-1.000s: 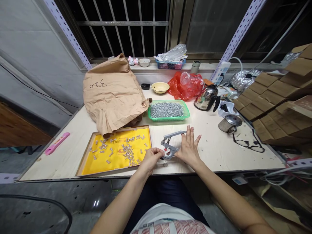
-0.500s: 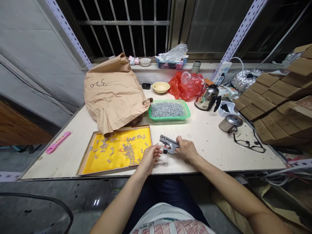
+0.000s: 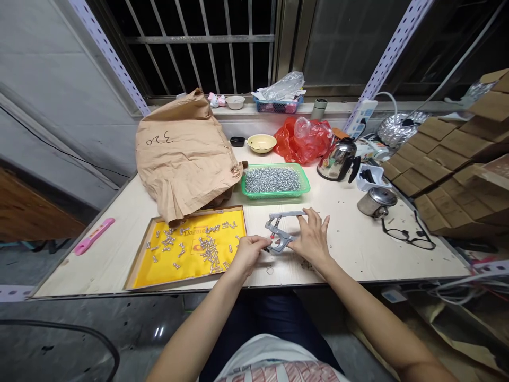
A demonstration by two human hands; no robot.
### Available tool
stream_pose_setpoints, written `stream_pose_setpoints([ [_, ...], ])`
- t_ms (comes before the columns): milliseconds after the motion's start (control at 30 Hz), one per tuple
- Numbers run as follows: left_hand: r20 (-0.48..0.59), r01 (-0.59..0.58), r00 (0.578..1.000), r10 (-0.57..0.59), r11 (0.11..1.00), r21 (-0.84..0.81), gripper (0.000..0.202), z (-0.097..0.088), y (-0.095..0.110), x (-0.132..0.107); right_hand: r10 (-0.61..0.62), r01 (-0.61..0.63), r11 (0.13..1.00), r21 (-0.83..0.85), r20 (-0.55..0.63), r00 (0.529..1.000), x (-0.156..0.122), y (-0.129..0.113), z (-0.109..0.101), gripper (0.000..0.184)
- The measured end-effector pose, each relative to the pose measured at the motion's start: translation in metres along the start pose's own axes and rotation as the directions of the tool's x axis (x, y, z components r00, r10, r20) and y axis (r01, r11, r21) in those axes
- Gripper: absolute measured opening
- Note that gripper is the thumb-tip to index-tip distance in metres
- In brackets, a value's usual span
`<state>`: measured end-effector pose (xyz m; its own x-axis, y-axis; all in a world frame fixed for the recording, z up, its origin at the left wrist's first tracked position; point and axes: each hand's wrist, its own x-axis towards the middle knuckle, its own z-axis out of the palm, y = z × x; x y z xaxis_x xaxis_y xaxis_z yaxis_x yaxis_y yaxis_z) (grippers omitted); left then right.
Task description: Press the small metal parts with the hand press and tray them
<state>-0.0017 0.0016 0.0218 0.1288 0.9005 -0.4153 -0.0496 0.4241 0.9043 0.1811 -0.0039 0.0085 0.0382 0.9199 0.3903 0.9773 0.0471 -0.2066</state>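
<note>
A grey metal hand press tool [image 3: 281, 231] with a spring stands on the table [image 3: 350, 249] near its front edge, its handle raised. My right hand [image 3: 312, 240] rests against the tool's handles with the fingers spread. Just left of the tool's jaw, my left hand [image 3: 248, 253] is pinched at the jaw on a small part too tiny to name. A small metal ring [image 3: 269, 270] lies on the table below the tool.
A yellow-lined tray [image 3: 186, 246] with several small metal parts lies to the left. A green basket [image 3: 275, 180] of metal parts, a brown paper bag [image 3: 183, 151], a kettle [image 3: 339, 158], a metal mug [image 3: 376, 201], glasses [image 3: 409, 233] and cardboard boxes [image 3: 449, 159] surround the work spot.
The tool's handle, pressed down half a second ago under my closed right hand, has risen again and my right fingers have spread. My left hand moved back to the jaw.
</note>
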Motion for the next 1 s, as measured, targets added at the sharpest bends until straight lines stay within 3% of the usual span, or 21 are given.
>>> stream_pose_setpoints([
  [67, -0.071, -0.100, 0.992, 0.104, 0.993, 0.056, 0.023, 0.003, 0.008, 0.018, 0.057, -0.057, 0.998, -0.011, 0.010, 0.998, -0.003, 0.009, 0.004, 0.069],
  [167, -0.163, -0.257, 0.944, 0.288, 0.949, 0.184, 0.028, 0.007, 0.036, 0.062, 0.086, -0.086, 0.996, -0.027, 0.026, 0.996, -0.009, 0.020, 0.007, 0.070],
  [267, -0.120, -0.366, 0.893, 0.434, 0.854, 0.370, 0.031, 0.009, 0.072, 0.106, 0.073, -0.072, 0.997, -0.031, 0.042, 0.996, -0.015, 0.025, 0.008, 0.070],
  [367, -0.041, -0.345, 0.890, 0.454, 0.730, 0.590, 0.029, 0.001, 0.095, 0.122, 0.083, -0.082, 0.996, -0.028, 0.044, 0.996, -0.019, 0.028, 0.009, 0.071],
  [500, 0.029, -0.243, 0.922, 0.385, 0.522, 0.818, 0.020, -0.028, 0.085, 0.094, 0.087, -0.087, 0.996, -0.008, 0.053, 0.995, -0.022, 0.034, 0.011, 0.070],
  [633, 0.066, -0.106, 0.989, 0.135, 0.308, 0.945, 0.020, -0.055, 0.048, 0.048, 0.072, -0.073, 0.997, 0.015, 0.067, 0.995, -0.023, 0.035, 0.016, 0.067],
  [700, 0.073, -0.086, 0.996, 0.055, 0.268, 0.960, 0.019, -0.059, 0.030, 0.034, 0.062, -0.064, 0.998, 0.027, 0.075, 0.995, -0.022, 0.031, 0.019, 0.067],
  [800, 0.073, -0.078, 0.997, 0.028, 0.259, 0.963, 0.014, -0.057, 0.013, 0.027, 0.050, -0.053, 0.997, 0.049, 0.068, 0.996, -0.021, 0.021, 0.019, 0.070],
  [1000, 0.060, -0.060, 0.998, 0.007, 0.190, 0.980, 0.009, -0.051, 0.012, 0.028, 0.040, -0.043, 0.997, 0.059, 0.044, 0.998, -0.018, 0.012, 0.014, 0.073],
])
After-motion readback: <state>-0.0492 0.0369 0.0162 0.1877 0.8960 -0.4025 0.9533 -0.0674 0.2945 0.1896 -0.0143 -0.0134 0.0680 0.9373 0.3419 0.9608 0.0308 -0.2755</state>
